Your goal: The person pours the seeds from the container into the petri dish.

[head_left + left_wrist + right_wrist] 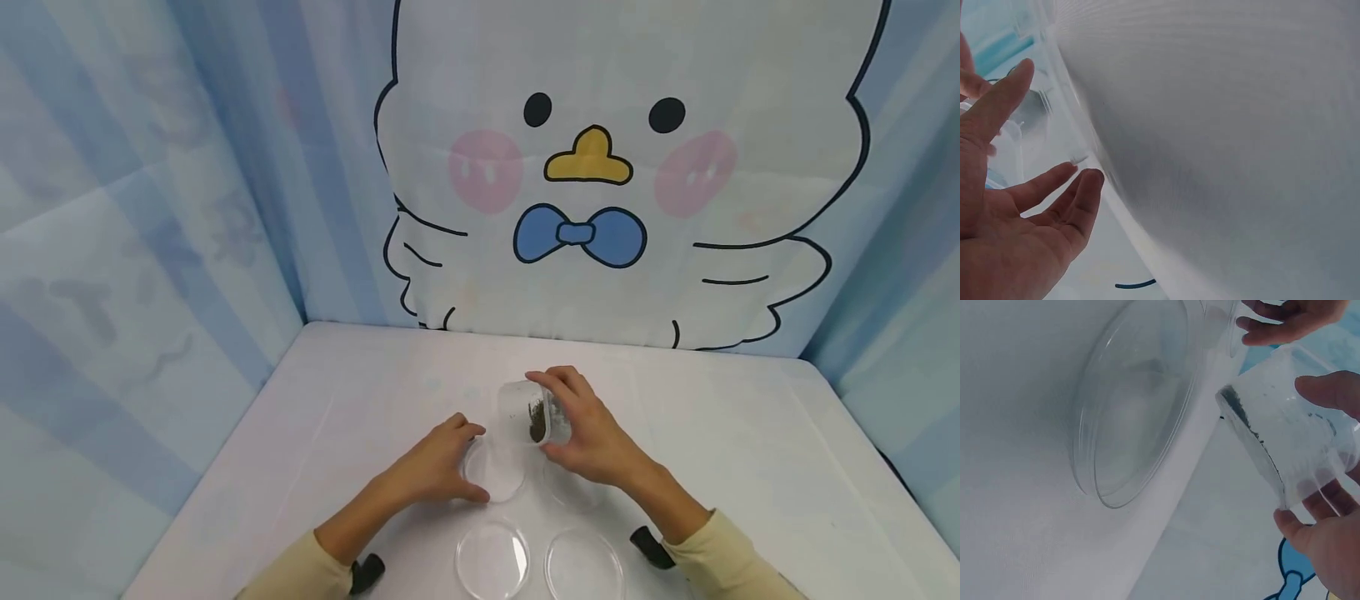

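Observation:
My right hand (596, 433) grips a clear plastic cup (517, 406), thumb and fingers on opposite sides of its wall. Tipped on its side, the cup hangs above the table close to the upper left petri dish (501, 472). Dark, soil-like grains (537, 421) lie inside, gathered along one edge in the right wrist view. The left hand (438, 462) curves round the left side of that clear dish, fingers at its far rim and thumb at its near rim. Another clear dish (1141, 406) lies beneath the right hand, partly hidden in the head view.
Two more clear dishes, a left one (492, 560) and a right one (584, 568), lie nearer on the white tabletop (360, 375). Black straps show at the left wrist (367, 573) and right wrist (651, 547). Behind stands a curtain (345, 208) with a cartoon bird.

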`<state>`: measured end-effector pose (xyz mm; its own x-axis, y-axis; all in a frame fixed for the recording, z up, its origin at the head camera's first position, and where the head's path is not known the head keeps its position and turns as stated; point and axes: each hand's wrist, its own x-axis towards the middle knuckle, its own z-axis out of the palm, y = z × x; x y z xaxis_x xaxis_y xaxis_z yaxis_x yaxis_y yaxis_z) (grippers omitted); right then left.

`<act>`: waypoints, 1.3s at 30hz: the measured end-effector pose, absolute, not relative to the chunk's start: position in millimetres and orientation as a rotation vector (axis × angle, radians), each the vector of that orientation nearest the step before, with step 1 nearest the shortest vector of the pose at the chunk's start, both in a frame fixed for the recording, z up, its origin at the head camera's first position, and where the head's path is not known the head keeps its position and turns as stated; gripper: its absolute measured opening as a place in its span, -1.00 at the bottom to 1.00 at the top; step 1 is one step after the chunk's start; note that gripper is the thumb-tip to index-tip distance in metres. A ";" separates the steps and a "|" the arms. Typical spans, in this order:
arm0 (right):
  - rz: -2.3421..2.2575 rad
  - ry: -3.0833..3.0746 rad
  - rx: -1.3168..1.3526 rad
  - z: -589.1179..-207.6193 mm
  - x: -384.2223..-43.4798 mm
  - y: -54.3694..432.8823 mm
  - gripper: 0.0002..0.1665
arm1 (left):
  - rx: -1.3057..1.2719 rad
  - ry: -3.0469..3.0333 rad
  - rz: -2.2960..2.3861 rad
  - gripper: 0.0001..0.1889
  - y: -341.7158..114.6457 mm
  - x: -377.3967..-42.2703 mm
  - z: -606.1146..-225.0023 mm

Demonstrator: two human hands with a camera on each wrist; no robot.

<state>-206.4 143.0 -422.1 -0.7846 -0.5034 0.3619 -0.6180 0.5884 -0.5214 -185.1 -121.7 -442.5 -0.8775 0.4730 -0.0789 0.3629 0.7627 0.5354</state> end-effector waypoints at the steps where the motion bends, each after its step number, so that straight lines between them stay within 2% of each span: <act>1: 0.958 -2.640 0.953 -421.9 -205.8 141.7 0.16 | 0.664 2.751 0.772 -0.11 -121.7 -186.0 -443.1; 22: 0.500 -2.485 1.160 -426.2 -195.4 122.8 0.16 | 0.599 2.722 0.821 -0.17 -117.8 -187.8 -442.8; 39: 0.396 -2.323 1.262 -422.2 -192.4 116.1 0.18 | 0.562 2.727 0.816 -0.16 -115.8 -185.7 -440.4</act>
<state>-192.4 116.1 -422.2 -0.4707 -0.7095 0.5244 -0.8431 0.5368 -0.0305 -185.7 -115.8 -440.4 -0.8975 0.4256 -0.1158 0.2920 0.7701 0.5672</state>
